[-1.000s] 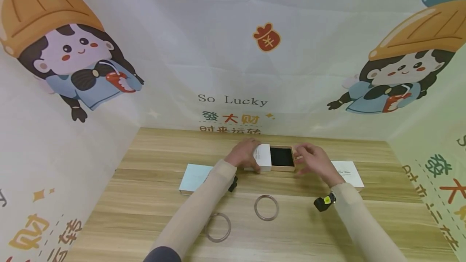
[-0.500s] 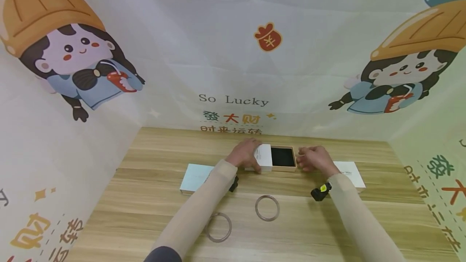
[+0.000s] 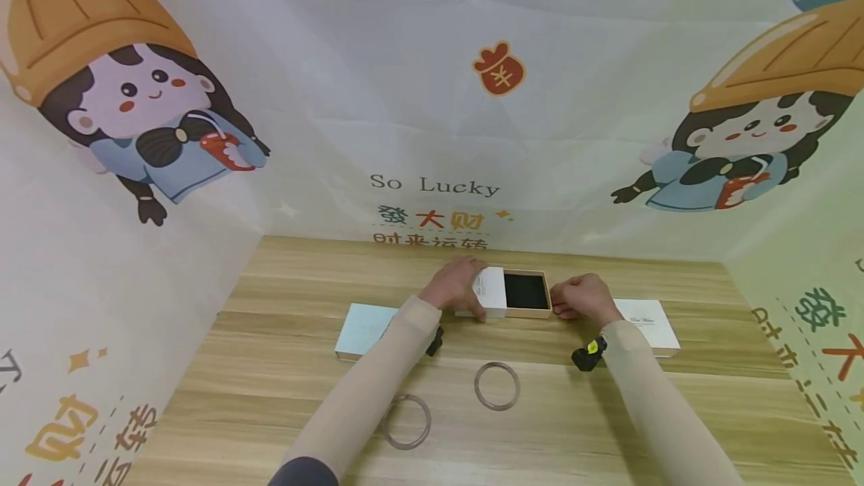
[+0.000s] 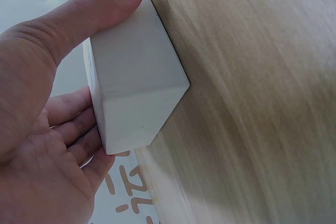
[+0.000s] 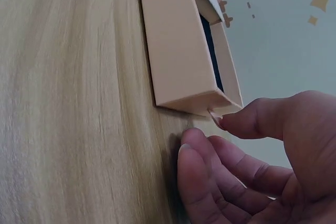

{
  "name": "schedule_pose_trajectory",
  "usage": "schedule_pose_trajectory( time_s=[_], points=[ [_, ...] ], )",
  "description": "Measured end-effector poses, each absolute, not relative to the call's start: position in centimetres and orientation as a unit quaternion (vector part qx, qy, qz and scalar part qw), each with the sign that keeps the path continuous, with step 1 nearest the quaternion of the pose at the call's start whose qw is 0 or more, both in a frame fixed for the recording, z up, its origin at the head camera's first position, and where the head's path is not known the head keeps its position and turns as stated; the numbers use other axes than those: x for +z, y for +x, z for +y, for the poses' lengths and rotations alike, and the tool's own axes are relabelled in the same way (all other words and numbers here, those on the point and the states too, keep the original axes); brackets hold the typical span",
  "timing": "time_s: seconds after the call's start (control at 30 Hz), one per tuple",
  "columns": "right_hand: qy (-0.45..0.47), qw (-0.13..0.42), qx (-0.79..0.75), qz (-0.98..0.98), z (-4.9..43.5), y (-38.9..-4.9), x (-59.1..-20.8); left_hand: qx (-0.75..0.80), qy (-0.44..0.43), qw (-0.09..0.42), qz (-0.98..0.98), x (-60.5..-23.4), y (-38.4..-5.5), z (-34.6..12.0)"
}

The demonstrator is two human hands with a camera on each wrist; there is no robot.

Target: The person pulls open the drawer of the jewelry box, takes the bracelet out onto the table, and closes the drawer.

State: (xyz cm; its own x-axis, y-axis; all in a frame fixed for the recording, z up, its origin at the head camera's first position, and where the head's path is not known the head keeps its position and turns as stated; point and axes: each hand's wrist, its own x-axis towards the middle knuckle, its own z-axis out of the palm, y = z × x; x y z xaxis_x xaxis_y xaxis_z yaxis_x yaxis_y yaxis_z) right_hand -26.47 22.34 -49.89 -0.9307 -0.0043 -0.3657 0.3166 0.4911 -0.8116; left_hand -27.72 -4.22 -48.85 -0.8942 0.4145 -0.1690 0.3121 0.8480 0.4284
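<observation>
A white sleeve box (image 3: 494, 292) stands at the table's back with its orange-edged drawer (image 3: 528, 292) partly out to the right; a black pad lies inside. My left hand (image 3: 454, 287) grips the sleeve's left end, thumb on the front side and fingers behind, as the left wrist view shows. At the drawer's right end is my right hand (image 3: 582, 298). In the right wrist view, its thumb touches a small ribbon pull tab (image 5: 214, 118) on the drawer's end (image 5: 194, 102). The other fingers curve loosely below, with a gap between them and the thumb.
A pale blue box (image 3: 364, 328) lies left of the left forearm, partly covered by it. Another white box (image 3: 646, 325) sits behind the right wrist. Two translucent bangles, one nearer the middle (image 3: 497, 409) and one by the left sleeve (image 3: 407, 448), lie on the wooden table (image 3: 540, 441).
My right hand has moved in to the drawer's end, its spread fingers drawing together. The left hand keeps its grip on the sleeve, and the drawer stays about as far out.
</observation>
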Motion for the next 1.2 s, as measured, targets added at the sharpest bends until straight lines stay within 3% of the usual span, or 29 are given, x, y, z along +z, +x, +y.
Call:
schedule_pose_trajectory(
  time_s=[1.2],
  points=[
    [0.034, 0.130, -0.506, 0.852, 22.4, -27.2, -51.8, 0.195, 0.191, 0.131, 0.953, -49.0, -27.8, -4.2]
  ],
)
